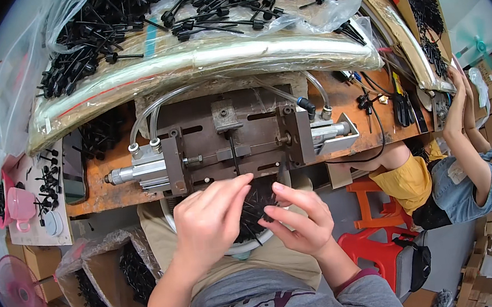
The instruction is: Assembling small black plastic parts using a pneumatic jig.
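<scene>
My left hand (210,219) is closed in a pinch at the near side of a metal clamping fixture (192,112). Its fingertips meet the lower end of a thin black rod (234,153), which stands lengthwise in the middle of that fixture. To the right, my right hand (303,217) has its thumb and fingers curled but apart. Dark parts show behind the gap, and I cannot make out one held between them. Below both hands, on my lap, a round pale-rimmed container holds many black stemmed parts (252,211), partly hidden by my fingers.
A plastic-lined carton (204,66) heaped with black knobbed stems (222,6) stands behind the fixture. Air cylinders (148,169) with clear hoses flank it. Pliers (401,107) lie at the right. A co-worker (464,179) sits beyond a red stool (369,255). Lined boxes (109,268) stand lower left.
</scene>
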The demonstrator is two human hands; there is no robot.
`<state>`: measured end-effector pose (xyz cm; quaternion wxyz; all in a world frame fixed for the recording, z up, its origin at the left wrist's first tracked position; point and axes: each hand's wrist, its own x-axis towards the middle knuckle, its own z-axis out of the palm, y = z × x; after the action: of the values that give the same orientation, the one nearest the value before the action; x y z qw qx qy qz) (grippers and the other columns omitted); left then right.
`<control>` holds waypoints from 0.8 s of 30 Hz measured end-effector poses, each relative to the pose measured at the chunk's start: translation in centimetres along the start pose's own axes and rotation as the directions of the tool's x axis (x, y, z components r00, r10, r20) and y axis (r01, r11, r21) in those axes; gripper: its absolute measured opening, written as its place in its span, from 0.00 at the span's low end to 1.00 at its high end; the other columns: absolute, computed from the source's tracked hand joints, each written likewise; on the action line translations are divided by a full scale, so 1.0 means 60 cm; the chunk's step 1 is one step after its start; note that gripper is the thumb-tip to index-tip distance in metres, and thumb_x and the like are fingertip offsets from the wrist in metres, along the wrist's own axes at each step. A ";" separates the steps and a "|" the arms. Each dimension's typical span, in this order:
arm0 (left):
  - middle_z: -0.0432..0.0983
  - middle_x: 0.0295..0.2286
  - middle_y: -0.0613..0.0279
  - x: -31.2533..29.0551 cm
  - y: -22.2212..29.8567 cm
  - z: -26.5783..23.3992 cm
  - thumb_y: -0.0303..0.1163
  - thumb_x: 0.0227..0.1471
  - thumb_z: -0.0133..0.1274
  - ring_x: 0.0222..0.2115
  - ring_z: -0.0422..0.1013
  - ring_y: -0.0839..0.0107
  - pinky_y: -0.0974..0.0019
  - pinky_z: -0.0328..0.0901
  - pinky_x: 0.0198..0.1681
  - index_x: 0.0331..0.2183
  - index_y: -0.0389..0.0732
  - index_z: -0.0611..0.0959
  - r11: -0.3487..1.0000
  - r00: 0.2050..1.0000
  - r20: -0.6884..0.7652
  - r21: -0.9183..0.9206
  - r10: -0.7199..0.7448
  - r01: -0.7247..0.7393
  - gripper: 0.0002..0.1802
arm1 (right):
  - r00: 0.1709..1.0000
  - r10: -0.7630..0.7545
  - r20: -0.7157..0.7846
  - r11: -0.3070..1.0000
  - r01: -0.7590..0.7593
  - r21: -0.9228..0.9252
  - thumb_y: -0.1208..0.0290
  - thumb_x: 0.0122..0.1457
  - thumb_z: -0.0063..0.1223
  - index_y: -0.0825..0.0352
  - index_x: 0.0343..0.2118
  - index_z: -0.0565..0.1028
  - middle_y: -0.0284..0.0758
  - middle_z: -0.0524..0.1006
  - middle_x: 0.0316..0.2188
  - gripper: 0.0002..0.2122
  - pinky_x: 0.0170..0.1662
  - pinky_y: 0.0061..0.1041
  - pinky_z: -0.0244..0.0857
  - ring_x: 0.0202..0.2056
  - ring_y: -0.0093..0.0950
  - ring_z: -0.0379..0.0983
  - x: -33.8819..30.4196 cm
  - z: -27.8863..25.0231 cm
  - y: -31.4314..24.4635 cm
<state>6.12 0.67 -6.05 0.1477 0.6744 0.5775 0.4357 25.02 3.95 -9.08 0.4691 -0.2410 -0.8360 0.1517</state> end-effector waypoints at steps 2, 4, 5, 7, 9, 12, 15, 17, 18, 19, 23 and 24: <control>0.81 0.33 0.55 -0.013 0.004 -0.004 0.20 0.51 0.56 0.29 0.78 0.71 0.71 0.71 0.33 0.36 0.33 0.83 0.968 0.996 -0.039 -0.242 -0.075 0.063 0.08 | 0.999 -0.004 -0.052 0.999 0.001 -0.048 0.76 0.37 0.73 0.62 0.32 0.81 0.38 0.75 0.45 0.16 0.36 0.25 0.68 0.36 0.29 0.73 -0.002 0.006 -0.007; 0.81 0.33 0.55 -0.021 0.016 -0.008 0.19 0.52 0.55 0.33 0.78 0.71 0.71 0.72 0.37 0.37 0.31 0.83 0.865 0.980 0.036 -0.464 -0.196 0.190 0.09 | 0.998 -0.031 -0.061 0.998 0.027 -0.061 0.74 0.36 0.74 0.59 0.33 0.82 0.35 0.74 0.43 0.16 0.36 0.24 0.64 0.36 0.28 0.70 -0.001 0.011 -0.011; 0.81 0.34 0.56 -0.022 0.026 -0.008 0.20 0.53 0.55 0.34 0.78 0.70 0.71 0.72 0.39 0.38 0.30 0.82 0.780 0.956 0.138 -0.553 -0.260 0.292 0.09 | 0.997 -0.045 -0.065 0.997 0.040 -0.068 0.73 0.36 0.74 0.58 0.33 0.82 0.33 0.74 0.43 0.17 0.36 0.24 0.62 0.36 0.27 0.68 -0.001 0.013 -0.013; 0.81 0.34 0.57 -0.033 0.022 -0.005 0.20 0.53 0.56 0.34 0.78 0.71 0.72 0.72 0.39 0.38 0.30 0.82 0.638 0.889 0.306 -0.620 -0.341 0.458 0.09 | 0.997 -0.059 -0.056 0.998 0.057 -0.038 0.72 0.34 0.75 0.58 0.34 0.82 0.32 0.74 0.41 0.18 0.38 0.26 0.62 0.37 0.29 0.69 -0.006 0.020 -0.017; 0.81 0.32 0.56 -0.038 0.011 -0.007 0.21 0.54 0.56 0.33 0.78 0.71 0.71 0.73 0.38 0.37 0.30 0.83 0.519 0.864 0.357 -0.694 -0.355 0.500 0.08 | 0.997 -0.064 -0.047 0.997 0.062 -0.034 0.72 0.33 0.75 0.57 0.33 0.82 0.31 0.74 0.41 0.18 0.38 0.26 0.62 0.37 0.30 0.69 -0.001 0.022 -0.028; 0.81 0.30 0.54 -0.039 0.010 -0.015 0.24 0.56 0.55 0.31 0.78 0.72 0.71 0.73 0.37 0.37 0.29 0.82 0.343 0.831 0.452 -0.762 -0.325 0.549 0.08 | 0.989 0.134 -0.061 0.959 -0.114 0.258 0.77 0.41 0.69 0.66 0.39 0.81 0.36 0.74 0.41 0.18 0.40 0.26 0.66 0.39 0.29 0.71 0.018 0.006 -0.037; 0.81 0.29 0.50 -0.038 0.016 -0.025 0.26 0.58 0.53 0.30 0.78 0.70 0.70 0.72 0.36 0.38 0.28 0.82 0.226 0.788 0.557 -0.758 -0.263 0.612 0.10 | 0.877 0.480 -0.001 0.703 -0.384 0.598 0.76 0.55 0.58 0.72 0.45 0.76 0.39 0.74 0.41 0.14 0.39 0.21 0.66 0.39 0.23 0.71 0.013 0.004 -0.026; 0.81 0.30 0.50 -0.041 0.018 -0.025 0.27 0.59 0.52 0.30 0.78 0.68 0.69 0.72 0.36 0.38 0.28 0.82 0.188 0.769 0.594 -0.749 -0.235 0.635 0.11 | 0.803 0.569 0.176 0.473 -0.495 0.729 0.74 0.60 0.53 0.73 0.46 0.76 0.39 0.74 0.41 0.12 0.37 0.18 0.66 0.36 0.20 0.71 0.024 0.000 -0.016; 0.81 0.30 0.49 -0.042 0.018 -0.025 0.27 0.59 0.52 0.29 0.79 0.67 0.69 0.72 0.36 0.39 0.28 0.82 0.184 0.766 0.604 -0.745 -0.221 0.641 0.11 | 0.788 0.567 0.237 0.366 -0.500 0.785 0.71 0.63 0.49 0.73 0.45 0.76 0.38 0.76 0.38 0.12 0.34 0.17 0.65 0.30 0.17 0.71 0.028 0.002 -0.013; 0.81 0.30 0.49 -0.042 0.018 -0.024 0.28 0.60 0.51 0.29 0.79 0.67 0.69 0.72 0.36 0.39 0.28 0.82 0.180 0.762 0.613 -0.742 -0.208 0.646 0.12 | 0.769 0.571 0.287 0.303 -0.522 0.797 0.70 0.64 0.49 0.73 0.45 0.76 0.37 0.77 0.36 0.12 0.33 0.17 0.65 0.29 0.17 0.70 0.031 0.001 -0.013; 0.81 0.30 0.48 -0.048 0.020 -0.023 0.29 0.61 0.50 0.29 0.79 0.65 0.68 0.72 0.37 0.39 0.29 0.82 0.196 0.767 0.607 -0.742 -0.208 0.641 0.13 | 0.693 0.609 0.386 0.190 -0.600 0.777 0.72 0.63 0.51 0.72 0.40 0.78 0.34 0.78 0.29 0.09 0.28 0.15 0.62 0.23 0.14 0.68 0.049 0.001 -0.028; 0.81 0.29 0.49 -0.053 0.020 -0.024 0.29 0.60 0.50 0.30 0.79 0.65 0.68 0.72 0.37 0.39 0.29 0.82 0.186 0.764 0.606 -0.743 -0.220 0.643 0.12 | 0.695 0.609 0.383 0.218 -0.611 0.761 0.73 0.63 0.52 0.72 0.40 0.78 0.34 0.78 0.29 0.09 0.27 0.14 0.62 0.23 0.14 0.68 0.051 0.004 -0.033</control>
<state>5.94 -3.02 -5.68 0.7271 0.3339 0.3510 0.4865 22.93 3.96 -6.04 0.4238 -0.2855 -0.4846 0.7100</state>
